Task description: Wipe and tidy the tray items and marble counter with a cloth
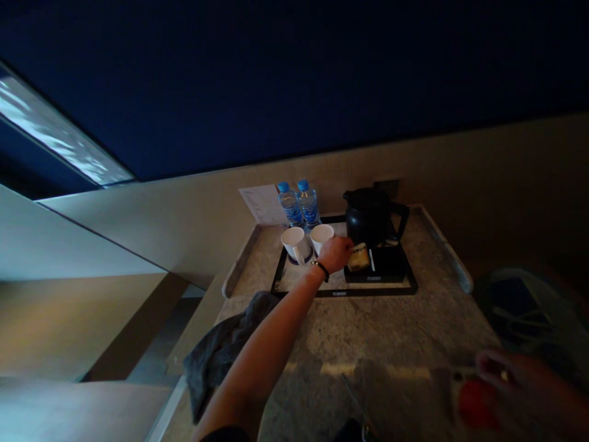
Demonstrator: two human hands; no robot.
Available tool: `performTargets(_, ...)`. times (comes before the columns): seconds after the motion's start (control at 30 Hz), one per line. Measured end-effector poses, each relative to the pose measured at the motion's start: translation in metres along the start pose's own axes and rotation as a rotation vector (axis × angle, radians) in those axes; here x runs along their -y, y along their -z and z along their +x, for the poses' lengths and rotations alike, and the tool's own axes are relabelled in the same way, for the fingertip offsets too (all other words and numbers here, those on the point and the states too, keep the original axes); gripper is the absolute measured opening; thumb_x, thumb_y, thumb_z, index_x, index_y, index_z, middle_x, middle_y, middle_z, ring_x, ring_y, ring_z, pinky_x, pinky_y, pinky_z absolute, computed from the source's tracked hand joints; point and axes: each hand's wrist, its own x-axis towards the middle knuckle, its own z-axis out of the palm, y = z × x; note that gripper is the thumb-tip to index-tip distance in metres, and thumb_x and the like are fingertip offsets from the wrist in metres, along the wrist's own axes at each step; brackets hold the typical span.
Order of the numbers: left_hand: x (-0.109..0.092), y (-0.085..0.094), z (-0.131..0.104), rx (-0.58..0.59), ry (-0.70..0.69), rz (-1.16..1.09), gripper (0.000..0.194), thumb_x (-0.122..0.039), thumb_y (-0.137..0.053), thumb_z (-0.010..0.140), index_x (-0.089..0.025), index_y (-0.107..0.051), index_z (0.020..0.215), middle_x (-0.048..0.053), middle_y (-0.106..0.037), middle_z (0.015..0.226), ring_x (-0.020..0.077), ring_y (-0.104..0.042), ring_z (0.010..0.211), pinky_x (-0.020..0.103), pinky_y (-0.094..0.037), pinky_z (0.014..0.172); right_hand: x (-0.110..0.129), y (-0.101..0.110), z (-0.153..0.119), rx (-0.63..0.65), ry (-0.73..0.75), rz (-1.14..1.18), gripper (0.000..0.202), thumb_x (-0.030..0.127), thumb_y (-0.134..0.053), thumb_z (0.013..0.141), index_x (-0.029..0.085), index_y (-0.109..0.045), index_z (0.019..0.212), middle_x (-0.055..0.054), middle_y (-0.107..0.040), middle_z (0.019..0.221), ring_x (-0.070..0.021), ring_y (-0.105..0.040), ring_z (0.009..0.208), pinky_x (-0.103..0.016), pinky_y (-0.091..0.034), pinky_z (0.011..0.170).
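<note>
At the far left a grey cloth (225, 347) lies bunched at the edge of the table (391, 331), likely just set aside away from the tray (386, 291). A printed sheet (261, 204) stands tilted at the back, perhaps so it can be read over the other things. Beside it one water bottle (291, 209) and another water bottle (309, 205) stand upright behind the lower mugs, so nothing seems to block the front. The left mug (296, 244) has its handle turned toward the person, an easy side to take it from; the right mug (321, 234) is partly hidden by the left hand (335, 253). That arm crosses low over the tray rim, its fingers bunched narrow at the upper left corner of a packet (359, 258) — whether they grip it or only touch, I cannot tell. The packet is at the left end of a black box (389, 264), tilted beside a white strip (372, 260). Behind, a kettle (368, 221) keeps its handle to the right, clear of the mugs. At the lower right, the right hand (510, 371) is near a red object (476, 402); darkness and blur hide whether its fingers hold anything.
</note>
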Motion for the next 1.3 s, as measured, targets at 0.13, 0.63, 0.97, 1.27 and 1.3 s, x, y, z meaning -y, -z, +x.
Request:
performTargets(0.13, 0.001, -0.013, 0.009, 0.022, -0.007, 0.006, 0.025, -0.017, -0.054, 0.084, -0.019, -0.071, 0.102, 0.007, -0.072, 0.096, 0.0198, -0.066, 0.091, 0.028, -0.051, 0.08, 0.042, 0.039, 0.045, -0.092, 0.052, 0.084, 0.037, 0.056, -0.051, 0.08, 0.023, -0.067, 0.083, -0.004, -0.068, 0.078, -0.0218, -0.066, 0.068, -0.029, -0.055, 0.056)
performTargets(0.63, 0.098, -0.034, -0.089, 0.206, -0.067, 0.051, 0.031, -0.03, -0.044, 0.095, -0.014, -0.07, 0.099, 0.012, -0.068, 0.103, 0.0229, -0.06, 0.105, 0.035, -0.047, 0.097, 0.071, 0.023, 0.226, -0.202, 0.431, -0.25, 0.02, 0.033, -0.046, 0.085, 0.022, -0.063, 0.085, -0.002, -0.066, 0.077, -0.0181, -0.06, 0.065, -0.03, -0.042, 0.059)
performTargets(0.97, 0.102, -0.03, -0.098, 0.218, 0.0, 0.104, 0.043, -0.039, -0.035, 0.098, -0.016, -0.07, 0.086, 0.01, -0.067, 0.093, 0.0214, -0.061, 0.097, 0.033, -0.048, 0.089, 0.061, 0.004, 0.209, -0.294, 0.541, -0.35, 0.045, 0.05, -0.039, 0.097, 0.015, -0.058, 0.117, -0.013, -0.06, 0.115, -0.0277, -0.056, 0.106, -0.045, -0.048, 0.091)
performTargets(1.27, 0.121, -0.004, -0.17, -0.152, 0.031, 0.12, 0.036, -0.039, -0.046, 0.095, -0.018, -0.061, 0.119, 0.01, -0.062, 0.122, 0.0235, -0.052, 0.118, 0.042, -0.04, 0.107, 0.038, -0.011, 0.217, -0.091, 0.515, -0.497, 0.086, 0.038, -0.074, 0.073, 0.014, -0.033, 0.146, -0.014, -0.043, 0.142, -0.0295, -0.045, 0.126, -0.047, -0.042, 0.107)
performTargets(1.3, 0.128, -0.001, -0.186, -0.151, 0.119, 0.141, 0.042, -0.042, -0.051, 0.092, -0.019, -0.058, 0.126, 0.011, -0.058, 0.131, 0.0259, -0.048, 0.124, 0.044, -0.038, 0.109, 0.034, -0.008, 0.219, -0.059, 0.502, -0.472, 0.087, 0.037, -0.074, 0.072, 0.017, -0.033, 0.146, -0.013, -0.042, 0.143, -0.0291, -0.045, 0.126, -0.047, -0.042, 0.107)
